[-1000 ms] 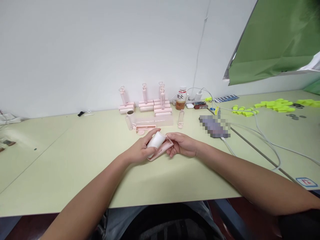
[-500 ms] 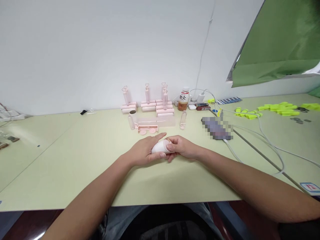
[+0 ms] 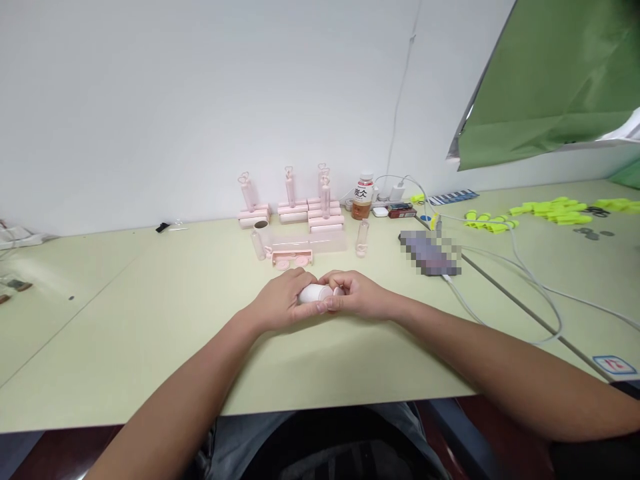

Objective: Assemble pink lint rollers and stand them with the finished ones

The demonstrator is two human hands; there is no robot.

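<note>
My left hand (image 3: 279,297) is closed around a white cylinder (image 3: 314,293), held low over the table with its pale pink end facing right. Fingers and thumb of my right hand (image 3: 364,293) pinch a small pale round piece (image 3: 339,292), like a cap, right by that end. Whether the two parts touch is hard to make out. Just beyond my hands lies an open pink case (image 3: 292,253) with round pink parts at its front. A clear tube (image 3: 259,245) stands left of it, and another clear tube (image 3: 363,238) is to the right.
Several pink boxes (image 3: 293,212) with upright clear tubes stand along the wall. A drink bottle (image 3: 363,195) and chargers are right of them. A blurred-out phone (image 3: 427,253) lies with a white cable (image 3: 465,300). Yellow-green pieces (image 3: 557,210) lie at far right.
My right fingers have shifted off the cylinder's end face, and a small round piece now shows between them. My left fingers have curled more closely around the cylinder. The view has shifted slightly.
</note>
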